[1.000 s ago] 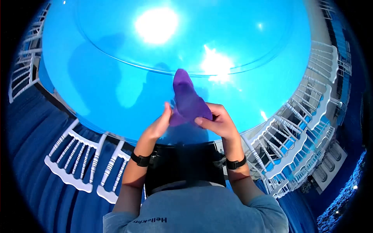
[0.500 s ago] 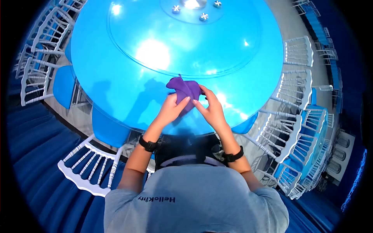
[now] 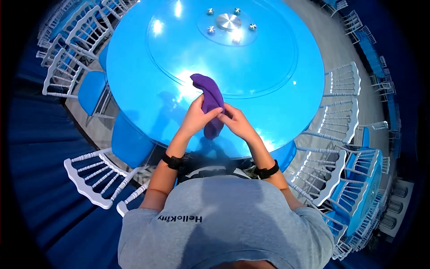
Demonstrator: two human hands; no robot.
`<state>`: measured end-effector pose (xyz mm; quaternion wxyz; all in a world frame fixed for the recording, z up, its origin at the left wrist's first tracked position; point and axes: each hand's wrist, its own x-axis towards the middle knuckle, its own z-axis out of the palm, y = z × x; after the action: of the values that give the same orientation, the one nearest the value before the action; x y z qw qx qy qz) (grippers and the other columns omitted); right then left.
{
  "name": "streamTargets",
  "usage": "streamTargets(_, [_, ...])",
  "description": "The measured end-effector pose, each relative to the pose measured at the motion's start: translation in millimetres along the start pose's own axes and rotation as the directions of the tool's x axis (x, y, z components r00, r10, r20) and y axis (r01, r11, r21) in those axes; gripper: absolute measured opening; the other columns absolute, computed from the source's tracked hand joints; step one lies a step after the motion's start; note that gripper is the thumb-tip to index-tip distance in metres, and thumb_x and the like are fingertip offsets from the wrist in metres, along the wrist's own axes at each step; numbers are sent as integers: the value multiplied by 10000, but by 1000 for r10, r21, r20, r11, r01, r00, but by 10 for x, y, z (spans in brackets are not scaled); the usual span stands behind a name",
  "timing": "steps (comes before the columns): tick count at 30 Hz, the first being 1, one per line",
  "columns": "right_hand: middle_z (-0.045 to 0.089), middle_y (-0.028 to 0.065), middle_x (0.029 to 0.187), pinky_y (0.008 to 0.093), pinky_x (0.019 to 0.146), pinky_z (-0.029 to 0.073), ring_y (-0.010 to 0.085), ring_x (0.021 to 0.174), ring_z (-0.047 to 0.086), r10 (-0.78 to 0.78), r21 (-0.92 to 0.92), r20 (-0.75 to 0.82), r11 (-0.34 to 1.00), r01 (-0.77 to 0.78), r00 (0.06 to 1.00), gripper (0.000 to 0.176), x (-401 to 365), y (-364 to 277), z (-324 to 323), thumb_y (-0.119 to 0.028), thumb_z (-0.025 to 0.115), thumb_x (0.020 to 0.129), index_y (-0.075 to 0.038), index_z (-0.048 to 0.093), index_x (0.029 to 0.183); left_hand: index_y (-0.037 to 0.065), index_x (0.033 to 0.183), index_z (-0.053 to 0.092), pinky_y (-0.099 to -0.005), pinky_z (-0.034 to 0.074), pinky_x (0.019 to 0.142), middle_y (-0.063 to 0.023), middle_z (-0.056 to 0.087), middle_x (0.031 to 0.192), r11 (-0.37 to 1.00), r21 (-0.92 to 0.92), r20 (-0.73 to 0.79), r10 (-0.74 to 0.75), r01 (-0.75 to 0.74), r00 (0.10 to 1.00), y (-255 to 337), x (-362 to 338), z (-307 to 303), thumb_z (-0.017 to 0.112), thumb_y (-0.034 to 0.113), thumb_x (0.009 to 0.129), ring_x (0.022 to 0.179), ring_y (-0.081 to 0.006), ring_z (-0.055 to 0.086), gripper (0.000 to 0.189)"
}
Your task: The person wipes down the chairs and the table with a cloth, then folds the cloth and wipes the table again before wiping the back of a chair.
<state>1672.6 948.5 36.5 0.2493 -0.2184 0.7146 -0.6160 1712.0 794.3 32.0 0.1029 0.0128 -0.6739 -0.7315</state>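
Observation:
A purple cloth, folded into a long narrow shape, is held up over the near part of the round blue table. My left hand grips its left side, with the thumb pressed across the front. On the right edge of the cloth, my right hand pinches it near the left thumb tip. The cloth's upper end leans left above the hands, and its lower end hangs below them. Some fingers are hidden behind the cloth.
A clear turntable lies on the table, with a round metal hub and several small metal knobs at its far part. White chairs with blue seats stand around. More tables and chairs are at the right.
The cloth went from a bunched, wider shape to a long narrow one, now reaching higher and lower. My right hand has moved down its edge. The view has shifted, showing more of the turntable's centre.

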Motion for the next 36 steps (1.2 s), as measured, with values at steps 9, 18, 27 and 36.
streamTargets(9, [626,27,856,224,667,455,83,767,565,155,187,111,967,-174,982,289,-412,-73,-626,-261,584,856,-9,612,995,-1,1039,548,-207,427,604,-39,591,858,842,-464,41,-292,277,955,189,-288,392,602,93,804,711,-83,538,259])
streamTargets(18, [489,182,1203,389,946,418,273,1091,515,-186,904,316,357,-236,930,412,-605,-2,-783,-221,404,938,48,356,1246,77,1371,251,-484,167,1062,-86,309,1388,568,-780,352,49,264,935,-361,-677,561,633,571,695,1289,-246,271,920])
streamTargets(27, [538,142,1142,361,889,448,224,1037,546,3,806,241,557,-202,971,453,-661,6,-876,-332,372,947,29,418,1217,52,1189,437,-323,415,847,-96,521,1086,703,-673,298,-29,232,954,-319,-774,605,573,169,848,967,-187,511,385])
streamTargets(36, [604,23,929,254,732,452,108,793,569,98,369,37,923,-105,994,374,-639,161,-916,-355,416,933,-26,556,1046,94,754,543,-295,387,693,5,529,742,648,-755,34,-119,104,992,-261,-654,313,503,131,881,668,-112,466,139])
